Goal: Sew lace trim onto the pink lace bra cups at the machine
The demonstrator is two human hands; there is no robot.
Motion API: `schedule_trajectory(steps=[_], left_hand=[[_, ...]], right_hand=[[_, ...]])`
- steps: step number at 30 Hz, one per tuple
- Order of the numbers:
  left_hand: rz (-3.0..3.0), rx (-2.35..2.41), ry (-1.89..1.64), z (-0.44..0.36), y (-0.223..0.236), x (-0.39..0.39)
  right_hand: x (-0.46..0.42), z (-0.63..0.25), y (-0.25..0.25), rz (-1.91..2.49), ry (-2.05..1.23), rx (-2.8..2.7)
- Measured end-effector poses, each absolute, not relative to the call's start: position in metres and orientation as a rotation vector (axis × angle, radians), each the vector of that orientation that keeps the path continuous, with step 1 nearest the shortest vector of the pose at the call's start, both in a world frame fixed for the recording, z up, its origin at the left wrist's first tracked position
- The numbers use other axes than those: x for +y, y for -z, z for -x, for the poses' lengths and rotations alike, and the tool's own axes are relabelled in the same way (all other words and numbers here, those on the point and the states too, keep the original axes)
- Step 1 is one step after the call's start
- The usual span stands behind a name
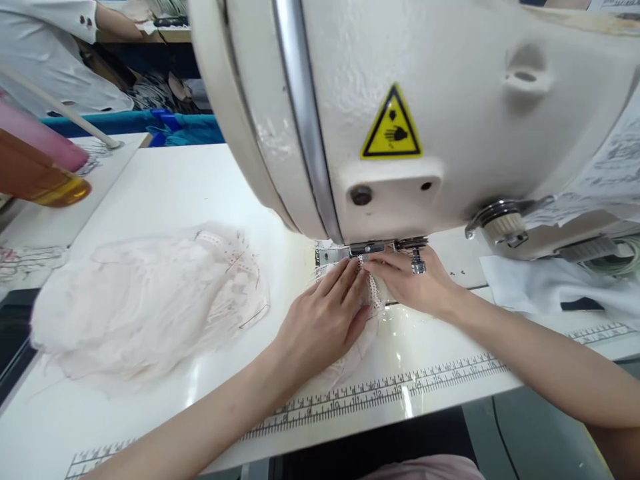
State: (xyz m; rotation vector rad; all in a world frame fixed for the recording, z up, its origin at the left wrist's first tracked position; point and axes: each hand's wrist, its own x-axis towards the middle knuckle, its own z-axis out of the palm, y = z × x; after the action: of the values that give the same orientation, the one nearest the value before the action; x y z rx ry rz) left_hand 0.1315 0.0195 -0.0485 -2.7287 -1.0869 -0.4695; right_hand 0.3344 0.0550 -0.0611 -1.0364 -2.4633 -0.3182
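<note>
My left hand lies on a piece of pale, sheer fabric with a lace edge, fingers stretched out and close together towards the presser foot. From the other side comes my right hand, its thumb and forefinger closed at the lace edge just in front of the foot. Parts of the sewing machine cover some of the right fingers. The needle area sits right at my fingertips. Most of the fabric piece is under my left hand.
A heap of pale sheer fabric pieces rests on the table at left. A ruler strip runs along the front edge. White cloth lies at right. Thread cones stand at far left, and a person in white works beyond.
</note>
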Motion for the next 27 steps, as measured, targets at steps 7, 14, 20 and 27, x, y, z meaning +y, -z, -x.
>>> schedule_trajectory(steps=[7,14,20,27], left_hand=[[2.77,-1.102,0.522,-0.124,0.051,0.029],[2.815,-1.117,0.53,-0.12,0.049,0.034],[2.806,-1.115,0.521,-0.12,0.05,0.034],[2.792,-1.123,0.511,-0.121,0.048,0.033]], right_hand=[[0.046,-0.327,0.046,1.132,0.452,-2.507],[0.048,-0.329,0.061,1.068,0.375,-2.41],[0.046,-0.329,0.058,1.109,0.502,-2.457],[0.047,-0.327,0.05,1.112,0.557,-2.557]])
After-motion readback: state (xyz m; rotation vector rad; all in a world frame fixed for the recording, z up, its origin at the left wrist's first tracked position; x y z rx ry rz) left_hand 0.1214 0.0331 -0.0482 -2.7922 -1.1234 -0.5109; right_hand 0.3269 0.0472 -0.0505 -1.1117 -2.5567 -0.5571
